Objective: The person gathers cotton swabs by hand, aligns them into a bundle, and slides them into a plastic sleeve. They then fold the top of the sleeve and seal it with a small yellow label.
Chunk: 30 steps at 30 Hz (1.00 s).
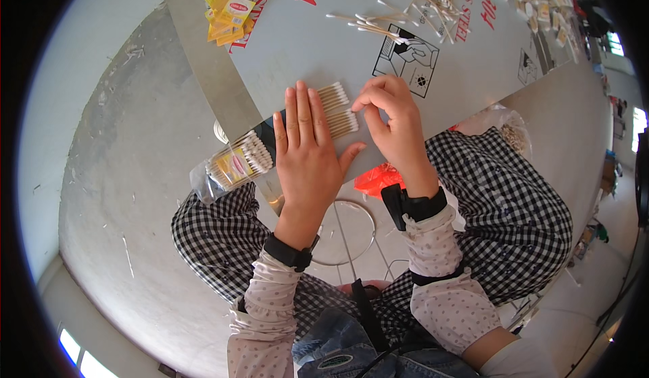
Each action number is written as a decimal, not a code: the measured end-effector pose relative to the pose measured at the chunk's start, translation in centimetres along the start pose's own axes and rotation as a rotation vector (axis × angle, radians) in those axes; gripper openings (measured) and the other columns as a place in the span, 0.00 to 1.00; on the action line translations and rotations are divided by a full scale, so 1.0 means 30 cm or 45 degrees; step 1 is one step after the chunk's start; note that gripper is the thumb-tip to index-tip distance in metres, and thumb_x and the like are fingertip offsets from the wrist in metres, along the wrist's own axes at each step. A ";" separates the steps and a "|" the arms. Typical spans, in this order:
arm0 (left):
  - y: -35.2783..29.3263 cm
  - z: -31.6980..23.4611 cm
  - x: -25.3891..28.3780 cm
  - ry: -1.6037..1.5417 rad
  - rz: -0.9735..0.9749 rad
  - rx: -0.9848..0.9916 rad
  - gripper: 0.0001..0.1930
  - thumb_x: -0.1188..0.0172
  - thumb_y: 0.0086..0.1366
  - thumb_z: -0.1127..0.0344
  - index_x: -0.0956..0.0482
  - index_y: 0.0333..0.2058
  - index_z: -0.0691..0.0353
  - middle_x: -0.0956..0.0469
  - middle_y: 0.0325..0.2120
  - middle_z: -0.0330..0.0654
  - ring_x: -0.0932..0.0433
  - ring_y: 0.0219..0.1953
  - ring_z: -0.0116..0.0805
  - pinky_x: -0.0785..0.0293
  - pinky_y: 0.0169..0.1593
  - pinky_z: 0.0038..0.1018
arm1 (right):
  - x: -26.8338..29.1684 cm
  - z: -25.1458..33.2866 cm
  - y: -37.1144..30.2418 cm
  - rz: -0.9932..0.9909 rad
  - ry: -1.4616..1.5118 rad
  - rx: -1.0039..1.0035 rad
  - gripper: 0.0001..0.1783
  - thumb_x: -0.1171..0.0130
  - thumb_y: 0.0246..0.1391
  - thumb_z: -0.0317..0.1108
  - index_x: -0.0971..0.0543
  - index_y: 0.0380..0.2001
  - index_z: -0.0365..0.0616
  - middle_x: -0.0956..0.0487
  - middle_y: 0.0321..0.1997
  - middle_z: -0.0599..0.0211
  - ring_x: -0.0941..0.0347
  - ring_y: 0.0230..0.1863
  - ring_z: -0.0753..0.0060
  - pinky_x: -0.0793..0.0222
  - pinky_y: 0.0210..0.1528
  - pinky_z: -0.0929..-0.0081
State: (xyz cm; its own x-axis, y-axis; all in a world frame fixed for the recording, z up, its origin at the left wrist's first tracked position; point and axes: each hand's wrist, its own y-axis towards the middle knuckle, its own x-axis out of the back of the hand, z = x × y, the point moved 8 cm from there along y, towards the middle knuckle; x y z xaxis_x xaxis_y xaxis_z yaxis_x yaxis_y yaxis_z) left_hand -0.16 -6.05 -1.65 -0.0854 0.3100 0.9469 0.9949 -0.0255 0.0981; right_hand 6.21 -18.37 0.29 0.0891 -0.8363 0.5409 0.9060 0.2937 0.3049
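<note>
My left hand (pixel 306 158) lies flat with its fingers stretched out, covering part of a layer of cotton swabs (pixel 340 122) lined up side by side on the table. Their white tips stick out past its right side in two groups. My right hand (pixel 397 113) is just right of those tips, its fingers bent and the thumb apart; the index fingertip is at or very near the swab ends. I see nothing held in it. Left of my left hand, a clear plastic bag (pixel 203 181) with a yellow label card holds packed swabs (pixel 255 152) at the table edge.
Yellow label cards (pixel 230 16) are piled at the far left of the table (pixel 284 60). Loose swabs (pixel 433 0) lie scattered at the back, with filled packs (pixel 541 6) at the far right. A red plastic bag (pixel 378 181) hangs below the near edge.
</note>
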 end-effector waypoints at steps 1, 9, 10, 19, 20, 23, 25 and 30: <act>0.000 0.000 0.000 0.004 0.006 0.000 0.55 0.45 0.62 0.32 0.49 0.71 0.75 0.50 0.73 0.59 0.53 0.76 0.54 0.55 0.74 0.51 | 0.001 -0.004 0.000 -0.009 0.013 -0.018 0.11 0.45 0.49 0.14 0.21 0.30 0.42 0.26 0.37 0.64 0.28 0.42 0.58 0.30 0.42 0.66; 0.001 0.000 -0.001 0.007 0.010 -0.001 0.54 0.45 0.62 0.32 0.50 0.71 0.75 0.50 0.73 0.59 0.53 0.76 0.54 0.55 0.74 0.51 | -0.006 -0.015 0.018 -0.006 -0.004 -0.034 0.11 0.45 0.48 0.14 0.21 0.31 0.43 0.26 0.36 0.64 0.29 0.42 0.58 0.30 0.42 0.66; 0.001 0.000 -0.002 0.006 0.008 -0.001 0.54 0.45 0.62 0.32 0.50 0.71 0.75 0.50 0.73 0.59 0.53 0.76 0.53 0.55 0.74 0.51 | -0.007 -0.016 0.019 -0.004 -0.016 -0.022 0.11 0.45 0.48 0.14 0.21 0.31 0.44 0.26 0.36 0.64 0.29 0.42 0.58 0.30 0.42 0.66; 0.000 0.002 -0.002 -0.013 0.002 0.008 0.54 0.45 0.62 0.32 0.49 0.71 0.75 0.50 0.73 0.59 0.53 0.76 0.53 0.55 0.74 0.51 | -0.014 -0.005 0.026 0.000 -0.041 0.011 0.14 0.45 0.47 0.14 0.21 0.33 0.45 0.26 0.36 0.65 0.29 0.42 0.58 0.31 0.43 0.64; 0.000 0.003 0.000 -0.011 0.002 0.009 0.54 0.45 0.62 0.32 0.49 0.71 0.75 0.50 0.73 0.59 0.53 0.76 0.53 0.55 0.74 0.51 | -0.015 -0.003 0.028 -0.010 -0.046 0.004 0.14 0.45 0.47 0.14 0.21 0.34 0.45 0.26 0.36 0.65 0.29 0.42 0.58 0.30 0.43 0.64; 0.002 -0.001 -0.002 -0.008 0.015 0.008 0.54 0.44 0.62 0.33 0.49 0.71 0.75 0.50 0.73 0.58 0.53 0.76 0.53 0.56 0.74 0.51 | -0.017 -0.004 0.037 -0.004 -0.048 0.021 0.15 0.45 0.47 0.14 0.21 0.34 0.46 0.26 0.36 0.65 0.29 0.42 0.58 0.30 0.42 0.63; 0.003 -0.002 -0.001 -0.005 0.008 0.008 0.54 0.44 0.62 0.33 0.49 0.71 0.75 0.50 0.73 0.58 0.53 0.76 0.53 0.56 0.74 0.51 | -0.018 -0.001 0.037 -0.002 -0.055 0.020 0.14 0.45 0.47 0.14 0.21 0.34 0.46 0.26 0.36 0.65 0.29 0.42 0.57 0.30 0.42 0.63; 0.002 -0.001 -0.003 -0.009 0.009 0.009 0.54 0.46 0.63 0.32 0.49 0.71 0.75 0.50 0.73 0.58 0.53 0.76 0.53 0.56 0.74 0.51 | -0.019 0.001 0.037 0.019 -0.087 0.039 0.14 0.45 0.47 0.14 0.21 0.34 0.46 0.26 0.36 0.65 0.29 0.42 0.57 0.30 0.43 0.63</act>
State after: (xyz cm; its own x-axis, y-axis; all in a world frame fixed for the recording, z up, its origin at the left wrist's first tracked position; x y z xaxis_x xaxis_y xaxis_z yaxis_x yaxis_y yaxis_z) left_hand -0.10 -6.12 -1.72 -0.0778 0.3167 0.9453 0.9958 -0.0213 0.0891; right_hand 7.15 -17.55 0.33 0.0734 -0.7984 0.5977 0.8914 0.3212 0.3197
